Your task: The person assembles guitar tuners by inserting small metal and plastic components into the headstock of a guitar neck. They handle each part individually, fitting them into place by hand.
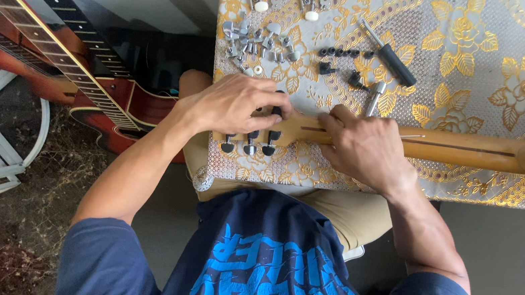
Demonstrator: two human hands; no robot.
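Both hands: left hand (235,105), right hand (362,147) on guitar neck (465,148).

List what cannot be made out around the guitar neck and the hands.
Head view only:
- Headstock face of the guitar neck: covered by the left hand.
- Right hand fingertips: curled under, grip unclear.
- Guitar body: cut off by the right edge.
- Small metal parts: too small to identify.
- Screwdriver tip: too small.
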